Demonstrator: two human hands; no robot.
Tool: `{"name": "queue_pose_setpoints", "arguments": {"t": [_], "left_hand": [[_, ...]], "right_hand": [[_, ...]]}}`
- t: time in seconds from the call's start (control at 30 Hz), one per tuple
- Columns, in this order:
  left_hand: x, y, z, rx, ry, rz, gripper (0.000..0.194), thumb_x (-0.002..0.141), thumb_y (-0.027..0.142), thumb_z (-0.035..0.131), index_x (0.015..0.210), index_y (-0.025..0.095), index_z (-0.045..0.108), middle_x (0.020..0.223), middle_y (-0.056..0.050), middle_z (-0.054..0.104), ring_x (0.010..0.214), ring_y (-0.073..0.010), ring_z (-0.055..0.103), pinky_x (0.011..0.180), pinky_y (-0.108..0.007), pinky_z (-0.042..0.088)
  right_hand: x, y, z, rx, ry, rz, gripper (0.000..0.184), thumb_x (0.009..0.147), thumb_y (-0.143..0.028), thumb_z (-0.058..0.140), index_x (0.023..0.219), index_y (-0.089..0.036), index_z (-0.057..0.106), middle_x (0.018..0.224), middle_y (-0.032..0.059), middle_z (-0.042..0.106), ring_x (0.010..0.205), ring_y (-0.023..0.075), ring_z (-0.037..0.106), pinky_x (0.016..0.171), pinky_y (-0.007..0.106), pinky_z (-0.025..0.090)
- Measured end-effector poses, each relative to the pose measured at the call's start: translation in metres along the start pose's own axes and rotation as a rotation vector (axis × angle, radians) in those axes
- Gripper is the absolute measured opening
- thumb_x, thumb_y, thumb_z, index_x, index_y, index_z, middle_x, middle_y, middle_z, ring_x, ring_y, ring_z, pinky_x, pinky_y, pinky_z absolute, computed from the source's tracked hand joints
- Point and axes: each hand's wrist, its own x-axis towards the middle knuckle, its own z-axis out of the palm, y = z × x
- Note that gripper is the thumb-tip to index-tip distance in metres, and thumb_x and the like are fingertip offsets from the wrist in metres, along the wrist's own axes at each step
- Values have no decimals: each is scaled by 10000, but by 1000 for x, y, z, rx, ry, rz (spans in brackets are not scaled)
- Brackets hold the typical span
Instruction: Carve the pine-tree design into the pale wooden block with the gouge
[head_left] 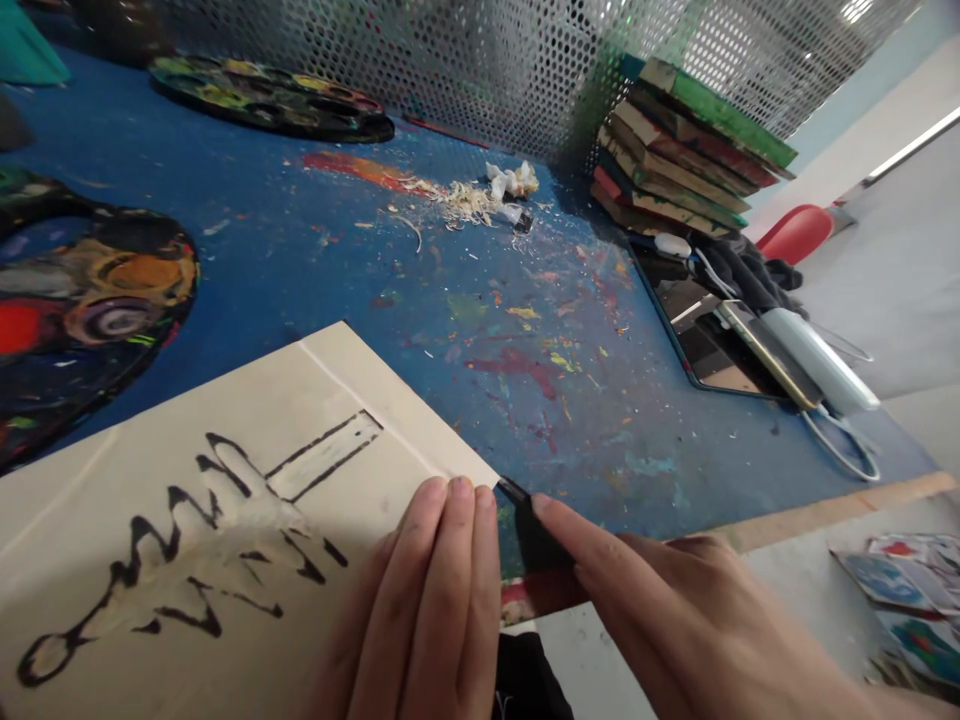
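Observation:
A cream-coloured carving block [247,390] lies at a slant near the front of the table, with a black-outlined design of a handle, jagged zigzag edges and a small loop. Parts inside the outline look cut away. My left hand [442,600] lies flat on the block near its right corner, fingers stretched out side by side. In my right hand [675,600] is a slim dark carving tool [514,490], the index finger extended along it. Its tip meets the block's right corner, just beyond my left fingertips. The rest of the tool is hidden by the hand.
Curled shavings [465,200] and crumpled tissue [514,180] lie on the paint-stained blue table [450,290]. Paint palettes [277,105] sit at the left. Stacked books [682,150] stand back right, near a tablet [697,330], a phone [772,350] and a cable. A perforated metal panel [465,70] closes the back.

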Motion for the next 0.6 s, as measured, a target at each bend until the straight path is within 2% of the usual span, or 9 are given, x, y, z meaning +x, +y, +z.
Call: {"name": "queue_pose_setpoints", "arguments": {"t": [0.13,0.23,0.33,0.43,0.53,0.6], "left_hand": [[-1,-3,4,34,77,71,447,980,218,387,1304,-32,566,1346,-225,580,1406,-338,409,1229,-396,238],[-2,-4,5,55,53,74,448,973,216,403,1318,-28,554,1358,-216,576,1391,-351,427,1235,-418,221],[-2,-4,5,49,42,64,437,978,210,432,1323,-31,548,1375,-226,560,1397,-357,413,1235,-415,218],[0,-5,3,48,41,85,451,987,250,470,1315,-48,549,1375,-256,548,1382,-378,423,1235,-425,210],[2,-6,0,68,23,103,512,968,319,552,1321,-52,540,1377,-268,542,1329,-386,488,1234,-432,210],[3,-5,-2,90,-3,91,549,942,331,606,1337,-43,527,1392,-263,530,1297,-379,526,1235,-438,211]], "right_hand": [[8,-1,-10,227,-48,146,449,935,-176,442,1361,-227,575,836,45,780,610,157,722,540,194,585],[13,-2,-14,314,-64,203,395,979,-241,418,1321,-274,613,906,38,785,626,142,724,540,177,576],[7,-2,-8,262,-101,161,485,929,-196,472,1403,-254,553,879,57,784,651,173,733,589,217,599],[-2,-3,2,106,-103,78,629,846,-140,519,1473,-186,480,862,109,776,669,231,739,628,305,623],[-3,-5,5,43,-96,87,615,839,-109,487,1453,-146,503,833,121,773,631,235,733,587,311,620],[2,-6,0,133,-79,127,544,874,-118,446,1406,-150,555,874,107,782,688,217,749,595,270,617]]}}
